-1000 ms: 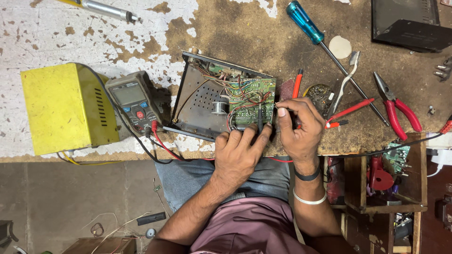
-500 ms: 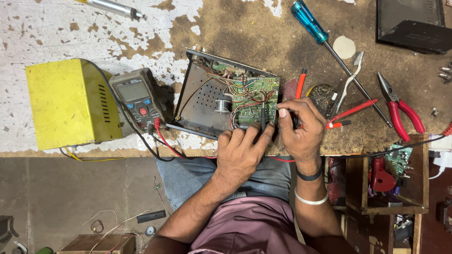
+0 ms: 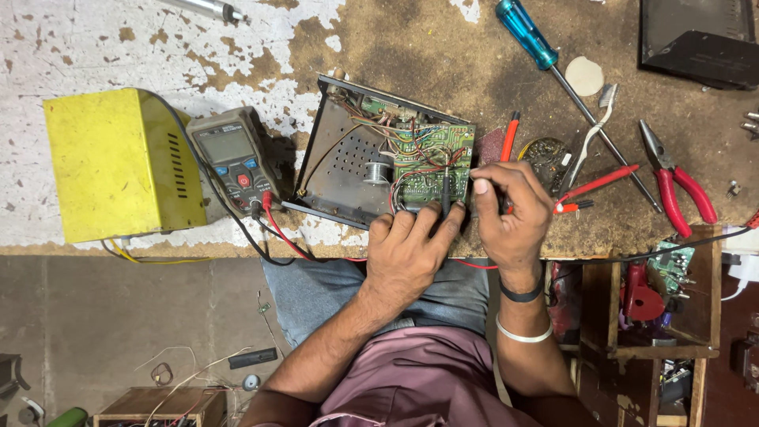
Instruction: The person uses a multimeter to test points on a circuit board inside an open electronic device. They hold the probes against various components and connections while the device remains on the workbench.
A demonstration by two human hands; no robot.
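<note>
Open metal chassis (image 3: 348, 170) sits mid-bench, green circuit board (image 3: 431, 162) in its 3 o'clock half, wires looped across the board, small silver spool (image 3: 378, 171) on the bare perforated floor at 9 o'clock. Left hand (image 3: 407, 253) at the chassis's 6 o'clock edge, fingers curled and pinching a black probe (image 3: 445, 190) tip-down on the board. Right hand (image 3: 510, 213) at 3 o'clock of the board, fingers clenched around a second probe, mostly hidden by the fist. Multimeter (image 3: 233, 158) just beside the chassis at 9 o'clock, red and black leads plugged in; yellow box (image 3: 118, 174) further out at 9. Blue screwdriver (image 3: 526, 35) at 1 o'clock, red pliers (image 3: 680, 186) at 3. Wooden crate (image 3: 656, 292) under the bench at 4 o'clock holds a red part and a green board scrap.
</note>
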